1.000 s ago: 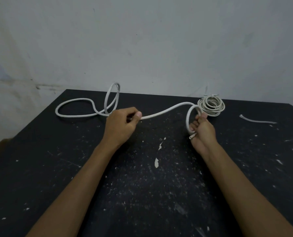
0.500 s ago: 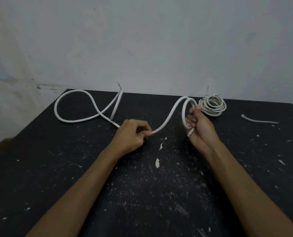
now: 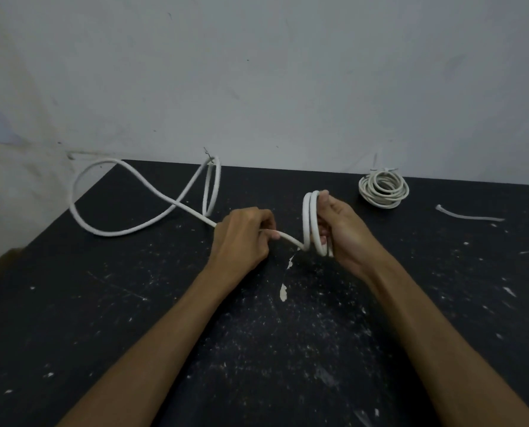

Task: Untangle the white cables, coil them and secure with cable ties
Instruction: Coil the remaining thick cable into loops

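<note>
White cable (image 3: pixel 139 229) is pinched in the left hand (image 3: pixel 241 238) and held as two upright loops by the right hand's (image 3: pixel 343 229) fingers — its slack curls toward the worktop's (image 3: pixel 102 318) far-left edge. Far right, a tied coil (image 3: pixel 383 191) and a short cable piece (image 3: pixel 469 215) lie apart.

Both bare forearms reach in from the near edge and converge toward the middle. The left hand (image 3: pixel 241 238) is knuckles-up, its fingers curled and pinching the white cable (image 3: pixel 287 238). Just right of it, the right hand (image 3: pixel 341 224) stands upright, fingers and thumb wrapped round two loops of that cable.
</note>
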